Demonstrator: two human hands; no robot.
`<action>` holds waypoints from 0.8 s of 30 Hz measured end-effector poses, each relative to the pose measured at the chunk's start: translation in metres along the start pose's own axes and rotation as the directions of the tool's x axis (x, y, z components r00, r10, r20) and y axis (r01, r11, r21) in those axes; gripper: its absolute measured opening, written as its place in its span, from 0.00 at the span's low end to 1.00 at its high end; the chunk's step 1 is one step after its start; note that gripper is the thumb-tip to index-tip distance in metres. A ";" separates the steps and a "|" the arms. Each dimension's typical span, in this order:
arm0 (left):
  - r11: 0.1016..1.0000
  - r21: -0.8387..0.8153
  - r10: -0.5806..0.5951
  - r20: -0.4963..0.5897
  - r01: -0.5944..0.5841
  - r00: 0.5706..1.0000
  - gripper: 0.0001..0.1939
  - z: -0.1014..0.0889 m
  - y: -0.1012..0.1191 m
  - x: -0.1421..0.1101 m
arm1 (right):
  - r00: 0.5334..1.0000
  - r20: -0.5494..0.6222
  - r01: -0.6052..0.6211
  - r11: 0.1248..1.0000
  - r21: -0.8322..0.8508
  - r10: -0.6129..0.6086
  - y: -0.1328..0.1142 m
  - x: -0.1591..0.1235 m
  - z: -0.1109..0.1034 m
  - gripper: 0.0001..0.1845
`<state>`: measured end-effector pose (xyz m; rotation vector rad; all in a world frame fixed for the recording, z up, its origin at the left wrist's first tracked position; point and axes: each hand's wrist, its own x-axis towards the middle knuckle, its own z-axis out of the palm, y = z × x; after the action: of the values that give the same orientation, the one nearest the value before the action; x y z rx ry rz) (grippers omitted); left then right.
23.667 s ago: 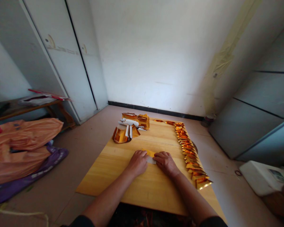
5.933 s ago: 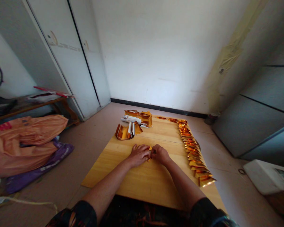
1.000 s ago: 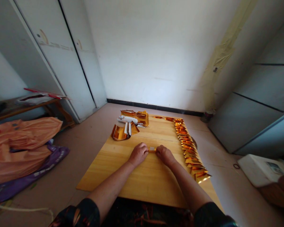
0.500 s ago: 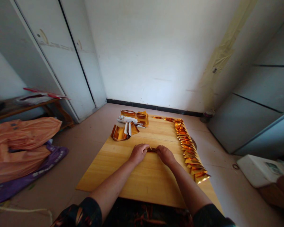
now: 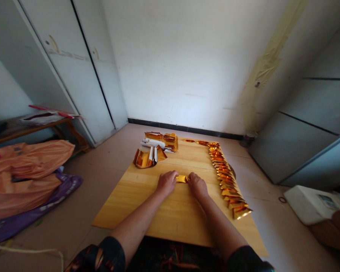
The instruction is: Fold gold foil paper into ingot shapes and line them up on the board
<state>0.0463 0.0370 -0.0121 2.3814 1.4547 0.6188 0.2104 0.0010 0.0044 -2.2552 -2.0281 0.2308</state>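
Between my two hands is a small folded piece of gold foil paper (image 5: 182, 179), just above or on the wooden board (image 5: 158, 211). My left hand (image 5: 167, 182) pinches its left end, and my right hand (image 5: 197, 185) grips its right end. Both thumbs are mostly hidden. Along the board's right side runs a row of folded gold foil pieces (image 5: 228, 181), overlapping one another. Curled gold sheets with white backs (image 5: 146, 158) lie at the far left of the board, in front of another stack of gold sheets (image 5: 170, 142).
On the floor at left lie an orange bag (image 5: 31, 166) and a purple bag (image 5: 39, 207). A low wooden bench (image 5: 65, 122) stands behind them by the grey cabinet (image 5: 73, 68). A white box (image 5: 308, 204) sits at right. The wall (image 5: 181, 68) rises beyond the board.
The foil piece showed a pale patch a second ago, then a dark narrow edge; now a bright gold face is up. My hands have stayed nearly in place, still gripping its ends.
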 end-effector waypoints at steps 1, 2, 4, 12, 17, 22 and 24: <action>0.999 0.032 -0.003 0.022 0.002 1.000 0.11 0.000 0.001 0.001 | 1.000 0.003 -0.001 1.000 -0.007 0.001 -0.001 0.000 -0.001 0.11; 0.998 0.062 -0.009 0.045 0.006 0.999 0.10 -0.001 0.001 0.002 | 1.000 0.007 -0.004 1.000 -0.012 0.004 -0.001 0.000 -0.002 0.10; 0.993 0.115 -0.024 0.089 0.014 0.996 0.10 -0.001 0.003 0.004 | 1.000 0.015 -0.018 1.000 -0.018 0.019 -0.003 -0.001 -0.004 0.09; 0.977 0.214 -0.039 0.175 0.000 0.984 0.11 -0.005 0.007 0.010 | 0.998 0.053 -0.027 1.000 0.000 0.027 -0.003 0.002 -0.010 0.10; 0.968 0.239 0.029 0.201 -0.077 0.979 0.14 -0.011 0.009 0.007 | 0.997 0.072 -0.038 0.998 0.054 0.034 0.000 0.007 -0.013 0.10; 0.960 0.245 0.084 0.202 -0.134 0.976 0.16 -0.013 0.008 0.004 | 0.992 0.112 -0.069 0.994 0.085 0.059 0.002 0.015 -0.020 0.11; 0.960 0.244 0.092 0.199 -0.140 0.976 0.16 -0.013 0.008 0.004 | 0.989 0.130 -0.089 0.993 0.084 0.077 0.000 0.018 -0.023 0.11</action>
<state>0.0478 0.0376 0.0037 2.6554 1.3939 0.2331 0.2166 0.0199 0.0264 -2.3273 -1.9404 0.4733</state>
